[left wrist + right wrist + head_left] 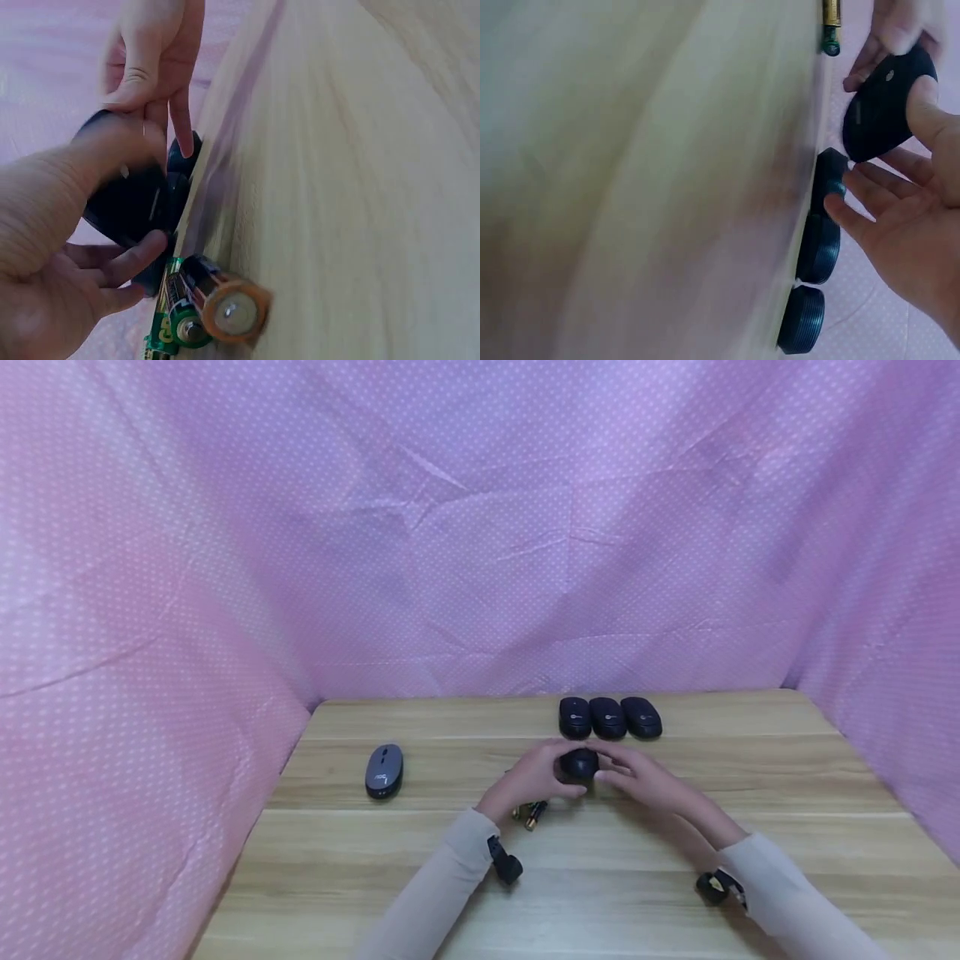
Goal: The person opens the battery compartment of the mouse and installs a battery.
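Note:
Both hands hold a black computer mouse (580, 764) between them, raised off the wooden table. My left hand (531, 779) grips it from the left, its thumb over one side and the fingers reaching round the other. From the right, my right hand (645, 779) pinches its edge; in the right wrist view the thumb lies on the mouse (885, 109) while the other fingers spread beneath. Close by the left hand lie several batteries, a copper-and-black one (225, 300) and green ones (184, 322) among them, partly hidden by that hand in the head view.
Just beyond the hands, three black mice stand in a row: left (574, 718), middle (607, 718) and right (641, 718). A grey mouse (385, 768) lies at the left of the wooden table (600, 893). Pink dotted cloth (450, 568) hangs around the back and sides.

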Demonstrator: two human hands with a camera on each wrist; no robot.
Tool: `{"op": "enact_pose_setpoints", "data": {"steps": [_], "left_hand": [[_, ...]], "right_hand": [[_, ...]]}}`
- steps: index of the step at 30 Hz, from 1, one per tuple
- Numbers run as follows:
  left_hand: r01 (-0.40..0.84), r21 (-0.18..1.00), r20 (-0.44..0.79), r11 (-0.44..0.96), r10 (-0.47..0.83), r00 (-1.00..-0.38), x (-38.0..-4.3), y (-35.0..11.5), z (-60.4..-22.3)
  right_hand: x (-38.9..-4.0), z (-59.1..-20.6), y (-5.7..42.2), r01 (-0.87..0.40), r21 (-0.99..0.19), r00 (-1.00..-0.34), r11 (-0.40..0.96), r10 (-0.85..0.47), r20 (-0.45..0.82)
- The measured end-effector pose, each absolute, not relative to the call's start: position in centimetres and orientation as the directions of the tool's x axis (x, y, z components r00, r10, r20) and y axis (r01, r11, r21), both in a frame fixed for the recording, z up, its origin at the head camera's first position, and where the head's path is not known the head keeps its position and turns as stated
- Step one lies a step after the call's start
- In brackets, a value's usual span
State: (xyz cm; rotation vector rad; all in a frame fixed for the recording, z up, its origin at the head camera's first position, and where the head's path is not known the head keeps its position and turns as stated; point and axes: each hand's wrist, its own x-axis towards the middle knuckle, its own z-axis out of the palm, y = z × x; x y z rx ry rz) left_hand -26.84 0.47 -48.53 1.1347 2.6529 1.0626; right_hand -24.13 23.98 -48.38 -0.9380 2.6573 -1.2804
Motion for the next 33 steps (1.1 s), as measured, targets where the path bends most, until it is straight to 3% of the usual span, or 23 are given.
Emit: {"op": "enact_pose_setpoints", "data": {"steps": [8,12,18,26,33], "left_hand": [[0.525,0.748,0.241,0.405,0.571,-0.785,-27.2,-0.3,-48.5],[0.491,0.766,0.223,0.415,0.545,-0.808,-27.3,-0.8,-48.2],[0.439,0.821,0.199,0.366,0.537,-0.82,-27.8,-1.3,-48.2],[0.313,0.929,0.164,0.195,0.542,-0.824,-27.9,-2.0,-48.0],[0.281,0.947,0.164,0.156,0.516,-0.84,-27.9,-2.4,-47.9]], "right_hand": [[-24.4,-46.8,23.1,-0.397,-0.759,-0.873,0.516,-0.468,0.139],[-24.8,-46.4,22.6,-0.352,-0.828,-0.881,0.437,-0.452,0.136],[-25.5,-46.1,21.7,-0.357,-0.866,-0.871,0.351,-0.459,0.173],[-25.6,-45.7,20.7,-0.354,-0.873,-0.873,0.336,-0.454,0.179],[-25.7,-45.7,20.4,-0.388,-0.848,-0.862,0.362,-0.468,0.195]]}}
